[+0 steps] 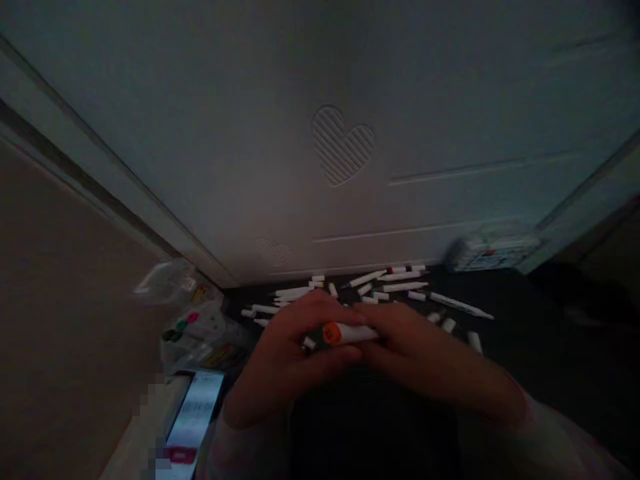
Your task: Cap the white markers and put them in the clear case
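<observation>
In the head view my left hand and my right hand meet over the dark table. Between them lies a white marker with an orange end that faces left. The fingers and thumb of my left hand curve round the orange end. My right hand closes on the marker's other end, which its fingers hide. Many loose white marker pens and caps, such as a purple-banded cap and an uncapped marker, lie scattered behind both hands. The picture is dark and somewhat blurred.
A lit phone lies at lower left. Beyond it stands a clear plastic container with coloured caps. A white box sits at the table's back right. The pale panel with embossed hearts rises behind the dark table.
</observation>
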The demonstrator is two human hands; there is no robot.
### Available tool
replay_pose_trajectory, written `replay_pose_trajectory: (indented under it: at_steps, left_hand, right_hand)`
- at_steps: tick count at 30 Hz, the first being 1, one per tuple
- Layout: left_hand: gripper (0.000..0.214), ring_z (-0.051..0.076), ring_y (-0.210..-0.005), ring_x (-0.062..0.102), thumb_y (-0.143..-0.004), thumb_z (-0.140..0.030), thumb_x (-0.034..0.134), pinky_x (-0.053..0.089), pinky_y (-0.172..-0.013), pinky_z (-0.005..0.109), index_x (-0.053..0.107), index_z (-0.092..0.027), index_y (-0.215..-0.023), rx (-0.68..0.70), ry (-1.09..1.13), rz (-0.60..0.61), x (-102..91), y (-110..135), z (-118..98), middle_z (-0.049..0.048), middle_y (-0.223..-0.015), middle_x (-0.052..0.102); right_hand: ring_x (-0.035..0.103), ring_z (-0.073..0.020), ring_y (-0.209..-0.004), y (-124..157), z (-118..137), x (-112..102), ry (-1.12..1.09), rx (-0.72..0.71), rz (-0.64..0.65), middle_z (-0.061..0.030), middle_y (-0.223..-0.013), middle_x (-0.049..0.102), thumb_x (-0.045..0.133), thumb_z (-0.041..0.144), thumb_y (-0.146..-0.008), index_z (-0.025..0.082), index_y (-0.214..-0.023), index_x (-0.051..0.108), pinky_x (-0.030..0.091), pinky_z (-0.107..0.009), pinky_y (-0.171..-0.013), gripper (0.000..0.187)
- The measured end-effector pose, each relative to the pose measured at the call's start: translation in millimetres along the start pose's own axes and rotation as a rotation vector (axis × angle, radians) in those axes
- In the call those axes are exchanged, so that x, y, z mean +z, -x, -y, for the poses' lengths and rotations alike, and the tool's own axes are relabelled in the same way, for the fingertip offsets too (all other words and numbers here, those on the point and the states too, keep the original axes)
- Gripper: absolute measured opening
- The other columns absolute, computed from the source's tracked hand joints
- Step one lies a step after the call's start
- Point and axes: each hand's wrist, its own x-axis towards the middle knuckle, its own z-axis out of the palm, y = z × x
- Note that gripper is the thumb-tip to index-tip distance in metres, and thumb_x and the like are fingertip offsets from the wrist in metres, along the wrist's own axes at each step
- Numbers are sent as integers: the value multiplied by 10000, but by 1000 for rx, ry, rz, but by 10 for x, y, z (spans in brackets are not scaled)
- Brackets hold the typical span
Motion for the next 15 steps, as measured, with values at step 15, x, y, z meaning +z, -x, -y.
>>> replay_pose_trajectory:
  at_steps: [15]
  left_hand:
    - [340,222,-1202,339,-818,-403,512,293,-1001,329,543,-380,-1156,-136,279,-214,377,-33,75,-26,-1273,414]
  right_hand:
    - [458,-107,-438,-53,-109,53,404,-96,-446,2,-484,541,430,253,-816,175,-548,498,260,-237,-474,287]
